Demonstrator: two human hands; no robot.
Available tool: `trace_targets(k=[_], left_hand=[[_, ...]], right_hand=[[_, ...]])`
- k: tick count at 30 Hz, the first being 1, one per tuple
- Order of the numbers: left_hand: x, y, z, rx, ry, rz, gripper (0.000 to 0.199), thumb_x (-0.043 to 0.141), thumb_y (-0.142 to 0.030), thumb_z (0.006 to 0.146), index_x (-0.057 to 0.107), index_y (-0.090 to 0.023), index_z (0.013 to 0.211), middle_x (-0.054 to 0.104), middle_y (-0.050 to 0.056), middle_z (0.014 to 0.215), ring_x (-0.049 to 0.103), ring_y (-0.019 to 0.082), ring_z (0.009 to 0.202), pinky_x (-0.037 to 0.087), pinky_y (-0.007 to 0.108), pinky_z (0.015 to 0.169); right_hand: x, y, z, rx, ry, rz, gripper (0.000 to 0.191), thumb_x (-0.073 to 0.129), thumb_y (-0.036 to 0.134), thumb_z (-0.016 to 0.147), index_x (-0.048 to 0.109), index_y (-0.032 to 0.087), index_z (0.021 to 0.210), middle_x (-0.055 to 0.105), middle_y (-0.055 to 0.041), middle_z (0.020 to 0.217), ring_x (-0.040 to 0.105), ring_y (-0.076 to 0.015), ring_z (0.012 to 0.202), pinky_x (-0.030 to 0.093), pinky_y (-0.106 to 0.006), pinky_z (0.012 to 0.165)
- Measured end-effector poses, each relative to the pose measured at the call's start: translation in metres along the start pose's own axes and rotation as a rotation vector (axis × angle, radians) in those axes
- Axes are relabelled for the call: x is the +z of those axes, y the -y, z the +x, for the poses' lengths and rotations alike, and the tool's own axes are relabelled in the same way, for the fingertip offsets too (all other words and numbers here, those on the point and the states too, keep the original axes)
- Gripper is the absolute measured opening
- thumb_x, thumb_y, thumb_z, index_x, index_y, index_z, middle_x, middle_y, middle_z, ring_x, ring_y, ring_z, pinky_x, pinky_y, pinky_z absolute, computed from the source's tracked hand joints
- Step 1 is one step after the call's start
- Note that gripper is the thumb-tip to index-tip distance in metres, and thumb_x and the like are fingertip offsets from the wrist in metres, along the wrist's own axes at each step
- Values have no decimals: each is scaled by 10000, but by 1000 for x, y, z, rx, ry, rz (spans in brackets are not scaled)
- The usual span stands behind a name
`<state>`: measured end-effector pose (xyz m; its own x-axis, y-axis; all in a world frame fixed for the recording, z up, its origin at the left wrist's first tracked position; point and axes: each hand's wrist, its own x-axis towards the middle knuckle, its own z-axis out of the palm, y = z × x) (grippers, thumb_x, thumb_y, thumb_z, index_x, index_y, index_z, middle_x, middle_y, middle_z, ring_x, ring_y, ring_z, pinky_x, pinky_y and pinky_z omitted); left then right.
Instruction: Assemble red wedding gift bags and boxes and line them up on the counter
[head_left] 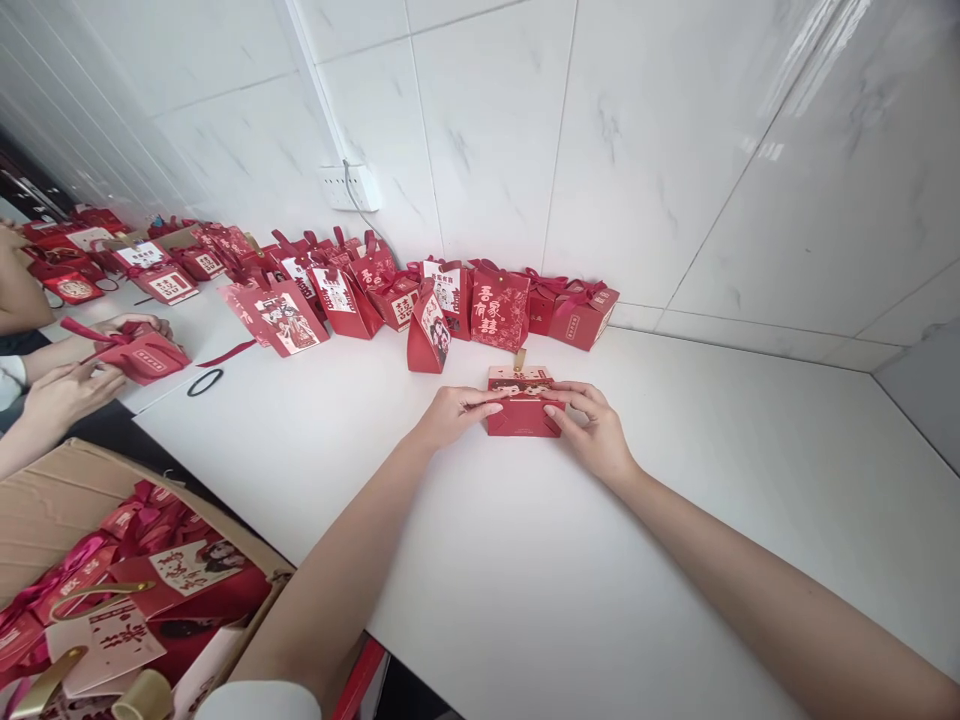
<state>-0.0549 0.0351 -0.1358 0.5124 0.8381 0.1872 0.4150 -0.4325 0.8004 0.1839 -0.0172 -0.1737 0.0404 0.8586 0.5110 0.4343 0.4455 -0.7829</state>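
A small red gift box [523, 418] stands on the white table in front of me, its top edged with a pale printed flap and a gold strap at the back. From the left side my left hand [456, 412] grips it, thumb on the front face and fingers along the top. My right hand [594, 420] pinches the opposite end the same way. What lies inside the box is hidden. Just behind stands a red triangular box [429, 332], and a larger red box with gold lettering [500, 308] leans near the wall.
Several red gift boxes with ribbons [349, 292] line the tiled wall. A carton [67, 475] full of similar boxes stands at lower left. On the left, a co-worker's hands [75, 390] hold a red ribboned box [144, 357]. A black ring [205, 382] lies nearby, below a socket [349, 187].
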Motion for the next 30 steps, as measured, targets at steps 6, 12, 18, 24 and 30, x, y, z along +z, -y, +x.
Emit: trace_targets(k=[6, 12, 18, 24, 30], left_hand=[[-14, -18, -4, 151, -139, 233, 468, 315, -448, 958, 658, -216, 1176, 575, 90, 1142, 533, 182, 1091, 392, 304, 997], [19, -53, -27, 125, -58, 657, 676, 444, -376, 896, 193, -178, 1492, 179, 112, 1563, 124, 269, 1451, 108, 498, 1177], [62, -59, -42, 32, -47, 860, 776, 431, -159, 820, 55, -74, 1493, 78, 169, 1565, 2, 259, 1454, 155, 480, 1187], [63, -59, -41, 2, -68, 860, 815, 494, -191, 808, 63, -66, 1489, 95, 194, 1557, 38, 278, 1448, 252, 461, 1167], [68, -63, -41, -37, -68, 892, 874, 573, -219, 779, 89, -40, 1485, 70, 205, 1555, 59, 295, 1450, 254, 457, 1168]], right_hand=[[-1, 13, -5, -156, 16, -259, 425, 494, 357, 923, 465, 283, 1341, 480, -77, 1375, 427, -282, 1270, 330, -514, 1061], [6, 27, -13, -324, 143, -498, 631, 428, 278, 932, 155, 228, 1499, 276, -101, 1529, 278, -278, 1393, 146, -570, 1141], [12, 25, -16, -363, 198, -584, 677, 416, 198, 918, 99, 240, 1515, 281, -96, 1527, 304, -272, 1384, 99, -586, 1144], [12, 12, -16, -387, 216, -571, 627, 396, 172, 938, 157, 258, 1511, 401, -77, 1469, 360, -257, 1355, 224, -551, 1131], [11, 10, -13, -361, 214, -460, 577, 412, 188, 947, 242, 271, 1492, 410, -38, 1466, 357, -227, 1357, 385, -441, 1082]])
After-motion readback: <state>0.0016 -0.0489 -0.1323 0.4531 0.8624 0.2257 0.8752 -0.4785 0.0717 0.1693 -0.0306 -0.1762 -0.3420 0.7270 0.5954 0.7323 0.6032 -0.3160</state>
